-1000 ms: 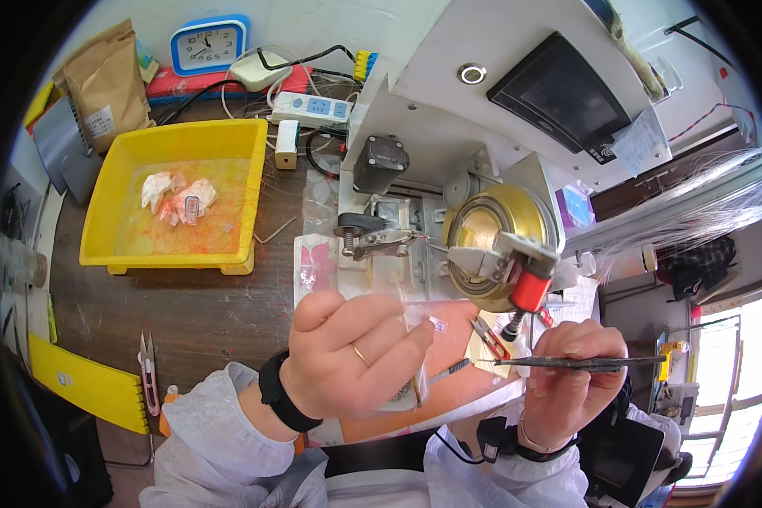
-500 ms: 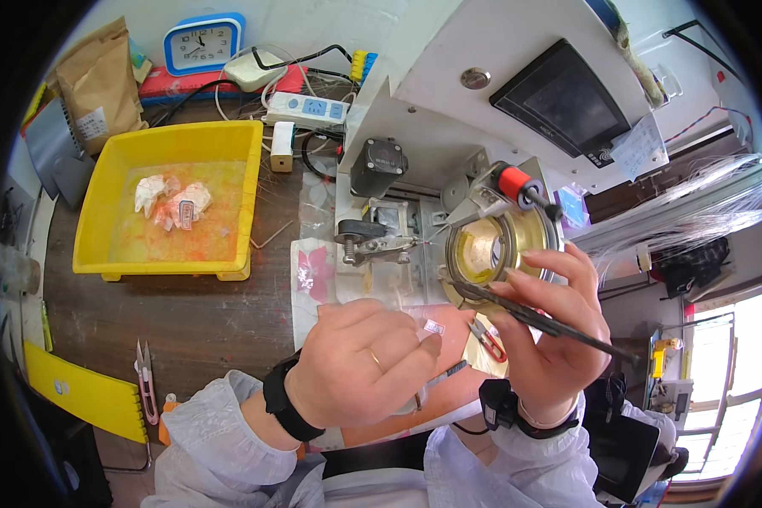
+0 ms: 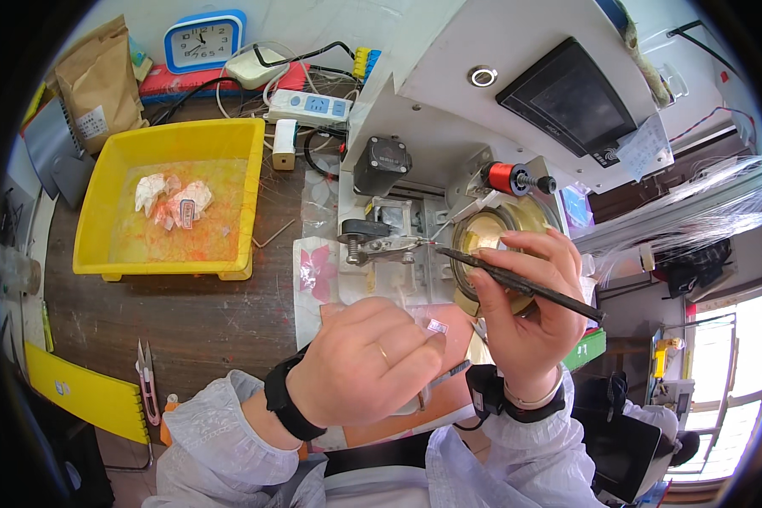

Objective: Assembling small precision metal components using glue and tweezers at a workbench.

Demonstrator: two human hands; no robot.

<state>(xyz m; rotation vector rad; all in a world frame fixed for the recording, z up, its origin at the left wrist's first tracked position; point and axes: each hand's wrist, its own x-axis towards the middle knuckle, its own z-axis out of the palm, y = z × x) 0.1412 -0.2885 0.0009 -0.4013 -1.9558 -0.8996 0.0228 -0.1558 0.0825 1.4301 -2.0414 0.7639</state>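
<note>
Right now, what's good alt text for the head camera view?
A person's right hand holds a slim dark tool, its tip near a metal part on a pale machine; the left hand is curled. Nearby are a red spool, a gold wheel and, at left, a yellow tray of crumpled pale pieces.

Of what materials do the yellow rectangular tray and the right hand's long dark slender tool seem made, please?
Yellow rectangular tray: probably smooth, slightly glossy plastic; it looks moulded in one piece. Long dark slender tool: perhaps dull, dark-coated metal, being thin and straight; plastic remains possible.
</note>
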